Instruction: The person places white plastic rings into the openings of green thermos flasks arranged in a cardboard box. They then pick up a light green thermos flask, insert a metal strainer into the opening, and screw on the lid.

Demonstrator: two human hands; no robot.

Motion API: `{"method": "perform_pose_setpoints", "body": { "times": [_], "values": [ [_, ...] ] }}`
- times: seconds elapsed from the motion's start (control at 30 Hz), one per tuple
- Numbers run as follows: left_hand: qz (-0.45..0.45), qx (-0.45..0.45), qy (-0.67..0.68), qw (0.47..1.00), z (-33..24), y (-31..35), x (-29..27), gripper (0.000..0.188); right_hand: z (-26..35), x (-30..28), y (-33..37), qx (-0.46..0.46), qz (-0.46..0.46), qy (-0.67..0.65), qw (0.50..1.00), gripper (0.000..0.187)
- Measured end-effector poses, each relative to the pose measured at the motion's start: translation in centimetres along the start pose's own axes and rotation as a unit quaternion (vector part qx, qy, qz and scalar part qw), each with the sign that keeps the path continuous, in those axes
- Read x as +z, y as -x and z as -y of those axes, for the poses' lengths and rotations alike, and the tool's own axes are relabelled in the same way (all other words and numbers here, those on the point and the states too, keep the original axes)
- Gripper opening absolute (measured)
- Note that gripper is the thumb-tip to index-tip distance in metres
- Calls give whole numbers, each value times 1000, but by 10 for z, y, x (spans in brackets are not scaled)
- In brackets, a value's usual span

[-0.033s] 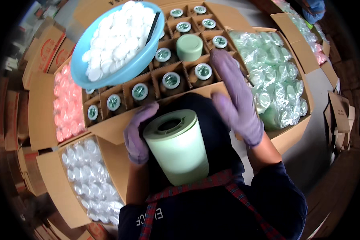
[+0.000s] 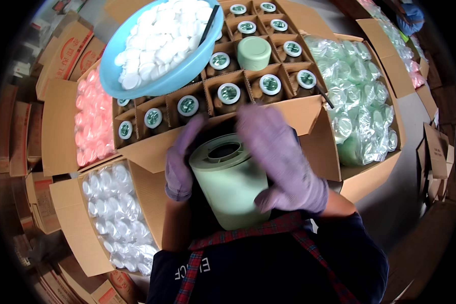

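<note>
A pale green cylindrical canister (image 2: 233, 195) with a round hole in its top stands tilted against my front, between my two gloved hands. My left hand (image 2: 179, 164) is upright along its left side, fingers stretched out. On the other side, my right hand (image 2: 286, 162) spreads its fingers by the canister's upper right, smeared a little by motion and covering part of it. Beyond them is a divided cardboard box (image 2: 207, 112) of dark bottles with white-rimmed, green-centred tops, such as this bottle (image 2: 229, 94). A pale green round lid or tub (image 2: 254, 53) rests among the bottles.
A blue basin (image 2: 152, 87) of white caps (image 2: 157, 43) sits over the bottle box. Around it stand boxes of pink pieces (image 2: 93, 119), clear plastic pieces (image 2: 119, 213) and green pieces in film (image 2: 357, 96). A black stick (image 2: 324, 96) pokes out at the bottle box's right corner.
My right hand has come down and left, from the box's front edge to the canister's right side. The whole view has shifted slightly; my left hand stays beside the canister.
</note>
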State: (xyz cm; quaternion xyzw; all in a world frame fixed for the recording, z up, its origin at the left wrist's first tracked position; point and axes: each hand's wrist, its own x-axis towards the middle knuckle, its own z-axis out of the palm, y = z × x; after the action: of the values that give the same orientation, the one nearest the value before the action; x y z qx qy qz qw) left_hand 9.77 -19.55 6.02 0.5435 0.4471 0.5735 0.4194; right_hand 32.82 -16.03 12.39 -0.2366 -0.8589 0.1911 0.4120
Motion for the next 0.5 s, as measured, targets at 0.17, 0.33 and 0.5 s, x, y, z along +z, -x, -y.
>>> {"method": "perform_pose_setpoints", "body": {
  "times": [0.17,0.33,0.5],
  "values": [
    [56,33,26,998,-27,25,-12,73,-36,27,64,235,28,36,971,77],
    [43,-141,-24,989,-26,25,-31,90,28,17,6,11,95,-24,995,94],
    [1,92,35,995,-45,29,-12,116,-13,5,38,151,-44,-135,978,88]
  ]
}}
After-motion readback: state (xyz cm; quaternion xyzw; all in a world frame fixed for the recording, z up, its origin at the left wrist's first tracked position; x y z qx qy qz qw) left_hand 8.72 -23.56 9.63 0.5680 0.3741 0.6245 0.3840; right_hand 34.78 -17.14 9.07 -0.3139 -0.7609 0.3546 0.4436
